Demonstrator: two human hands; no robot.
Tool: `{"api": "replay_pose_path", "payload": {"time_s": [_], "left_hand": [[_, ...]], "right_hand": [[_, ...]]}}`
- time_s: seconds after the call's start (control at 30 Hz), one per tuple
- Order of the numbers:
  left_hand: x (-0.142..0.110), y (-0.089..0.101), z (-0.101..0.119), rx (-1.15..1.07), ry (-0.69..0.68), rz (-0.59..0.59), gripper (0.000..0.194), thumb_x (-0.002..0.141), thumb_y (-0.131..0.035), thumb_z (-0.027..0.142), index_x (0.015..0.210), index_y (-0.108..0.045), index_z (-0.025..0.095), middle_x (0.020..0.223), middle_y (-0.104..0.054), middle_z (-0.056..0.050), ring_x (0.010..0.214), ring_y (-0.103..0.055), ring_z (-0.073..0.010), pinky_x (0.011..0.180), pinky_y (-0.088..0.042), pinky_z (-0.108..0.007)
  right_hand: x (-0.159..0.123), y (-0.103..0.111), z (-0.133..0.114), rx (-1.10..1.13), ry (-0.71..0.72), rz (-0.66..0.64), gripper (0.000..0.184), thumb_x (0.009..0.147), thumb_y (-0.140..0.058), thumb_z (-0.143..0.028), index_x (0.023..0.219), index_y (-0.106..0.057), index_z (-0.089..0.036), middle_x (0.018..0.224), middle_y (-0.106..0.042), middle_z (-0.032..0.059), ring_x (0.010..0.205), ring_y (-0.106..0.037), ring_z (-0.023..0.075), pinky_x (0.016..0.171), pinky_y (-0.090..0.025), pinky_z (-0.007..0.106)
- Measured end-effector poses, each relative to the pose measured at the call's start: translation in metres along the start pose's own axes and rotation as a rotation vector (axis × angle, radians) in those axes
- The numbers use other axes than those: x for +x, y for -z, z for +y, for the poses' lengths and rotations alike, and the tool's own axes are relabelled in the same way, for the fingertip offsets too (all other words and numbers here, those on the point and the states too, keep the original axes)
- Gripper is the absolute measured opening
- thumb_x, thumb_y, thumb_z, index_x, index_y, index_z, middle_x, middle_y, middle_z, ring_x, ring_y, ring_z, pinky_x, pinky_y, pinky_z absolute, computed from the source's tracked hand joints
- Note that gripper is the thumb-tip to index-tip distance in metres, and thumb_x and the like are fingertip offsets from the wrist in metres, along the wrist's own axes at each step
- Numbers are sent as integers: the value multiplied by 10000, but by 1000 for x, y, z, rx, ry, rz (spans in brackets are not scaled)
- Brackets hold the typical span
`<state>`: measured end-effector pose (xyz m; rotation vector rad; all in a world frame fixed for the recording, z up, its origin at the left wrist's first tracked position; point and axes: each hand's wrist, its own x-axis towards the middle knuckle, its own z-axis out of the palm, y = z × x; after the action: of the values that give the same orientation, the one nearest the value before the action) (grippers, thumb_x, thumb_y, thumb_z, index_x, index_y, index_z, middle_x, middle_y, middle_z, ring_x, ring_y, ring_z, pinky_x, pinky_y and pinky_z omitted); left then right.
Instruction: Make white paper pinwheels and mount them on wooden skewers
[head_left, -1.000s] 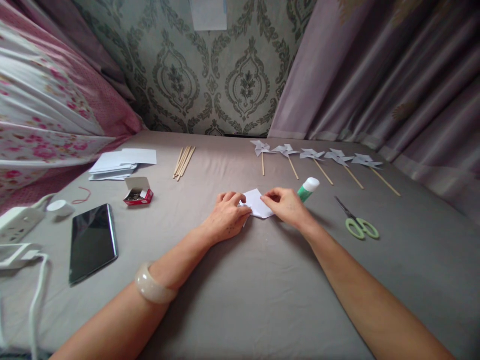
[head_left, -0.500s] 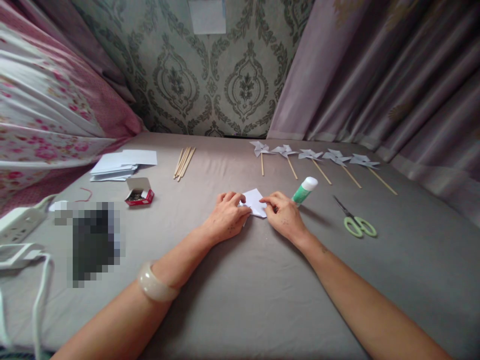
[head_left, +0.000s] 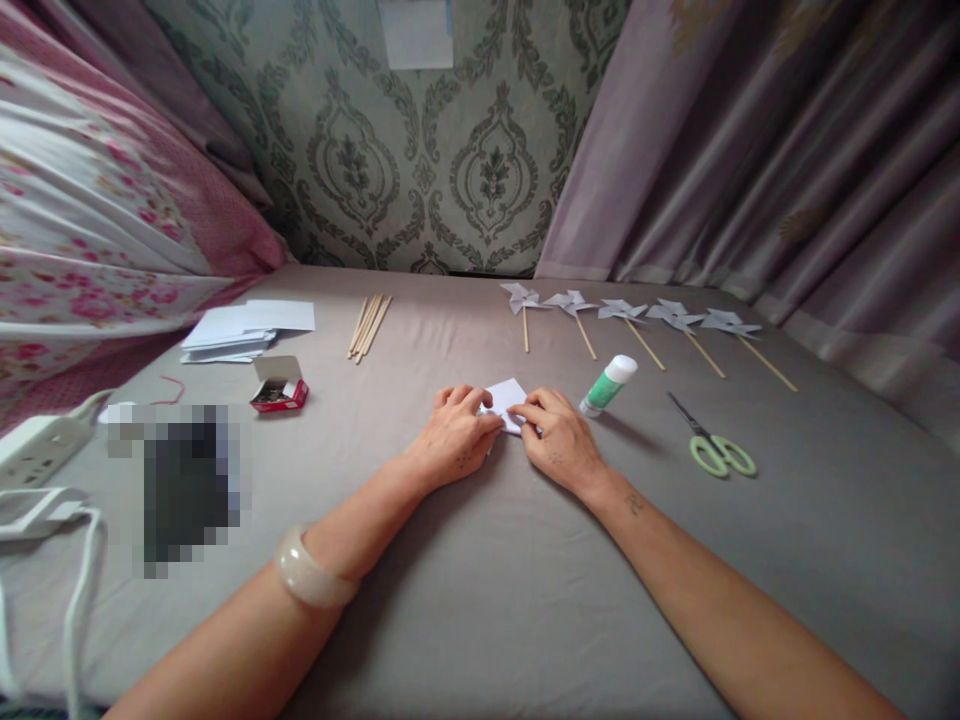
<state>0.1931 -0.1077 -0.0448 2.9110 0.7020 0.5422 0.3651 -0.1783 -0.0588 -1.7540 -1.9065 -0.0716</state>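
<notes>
A small piece of white paper (head_left: 506,394), partly folded, lies between my hands on the grey cloth. My left hand (head_left: 459,432) presses its left side, fingers curled and closed on it. From the right, my right hand (head_left: 559,438) reaches over the paper with its fingers bent together onto the near part; both hands hide much of that part. Just right of my right hand stands a green and white glue stick (head_left: 609,386), tilted in view. Farther right, scissors (head_left: 712,448) with light green handles lie on the cloth.
Several white paper pinwheels (head_left: 622,310) on sticks lie in a row at the back right. Wooden sticks (head_left: 369,328), stacked white paper (head_left: 232,335) and an open red box (head_left: 279,392) are at the left. A power strip (head_left: 45,448) with cables lies at the left edge.
My right hand has moved left over the paper, its fingers now beside my left hand's. The left hand stays where it was.
</notes>
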Motion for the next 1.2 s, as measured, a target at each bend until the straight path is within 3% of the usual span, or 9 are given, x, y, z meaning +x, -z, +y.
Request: {"api": "replay_pose_path", "payload": {"time_s": [0.6, 0.83, 1.2], "left_hand": [[-1, -2, 0, 25, -2, 21, 316, 923, -422, 367, 982, -710, 251, 1109, -581, -98, 1037, -470, -244, 902, -338, -434], [-2, 3, 2, -61, 14, 37, 355, 924, -407, 423, 966, -718, 258, 1120, -583, -91, 1045, -474, -241, 911, -330, -437], [3, 14, -6, -307, 525, 396, 381, 932, -388, 397, 863, -704, 195, 958, -673, -66, 951, -555, -203, 889, -389, -382]], "right_hand": [[1, 1, -2, -64, 10, -71, 310, 881, -441, -108, 973, -712, -226, 957, -596, 86, 947, -504, 211, 832, -413, 312], [2, 4, -6, -103, 16, -98, 304, 883, -438, -115, 982, -704, -223, 963, -588, 93, 936, -493, 220, 818, -405, 325], [10, 10, -8, -218, 73, -206, 317, 883, -421, -85, 958, -695, -226, 1029, -589, 92, 927, -481, 222, 770, -376, 326]]}}
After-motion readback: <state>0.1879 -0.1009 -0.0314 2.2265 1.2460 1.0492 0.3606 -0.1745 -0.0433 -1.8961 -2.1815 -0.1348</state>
